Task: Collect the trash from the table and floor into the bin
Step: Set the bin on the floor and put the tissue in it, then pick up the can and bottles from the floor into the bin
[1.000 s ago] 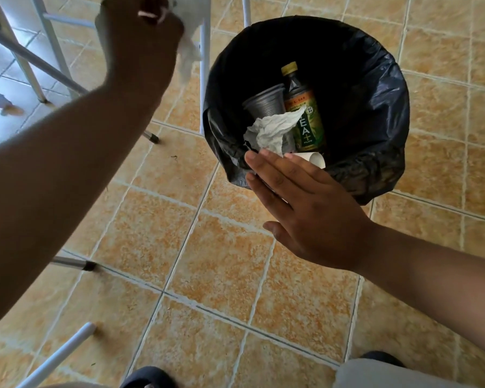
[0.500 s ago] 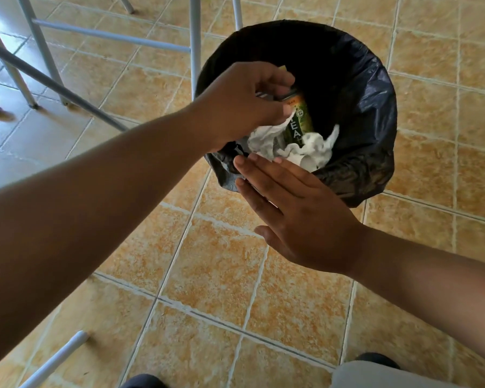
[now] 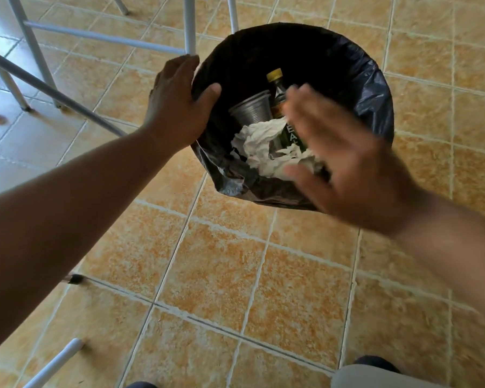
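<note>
Inside the black-lined bin [image 3: 375,88] our crumpled tissue [image 3: 259,147] now lies (dropped), left hand [image 3: 177,107] empty, fingers gripping the rim, right hand [image 3: 345,163] blurred, fingers spread.

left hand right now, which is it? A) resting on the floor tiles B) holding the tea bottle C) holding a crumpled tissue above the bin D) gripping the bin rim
D: the left hand is clamped over the near-left rim of the bin, thumb inside the black liner and fingers outside, with nothing else in it; the crumpled tissues and tea bottle lie inside.
</note>
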